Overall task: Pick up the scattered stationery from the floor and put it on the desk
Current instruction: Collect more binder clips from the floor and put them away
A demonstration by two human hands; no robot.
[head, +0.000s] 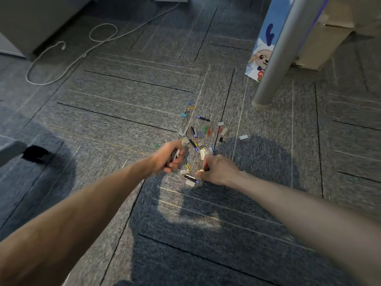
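Stationery (193,142) lies scattered on the carpet floor (123,112) at centre frame, just above both grips. Left grip (171,156) is curled round a few pieces; right grip (218,168) pinches one small blurred piece.

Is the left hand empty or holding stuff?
Holding things: the left hand curls its fingers round small grey pieces, too blurred to name.

This looks like an office. Grey-blue carpet tiles (123,124) cover the floor. At the far right a round metal counter leg (276,58) stands beside a cardboard box (321,44). A loose white cable (61,65) loops at the far left, and small stationery (198,137) of clips and pens lies scattered mid-floor.
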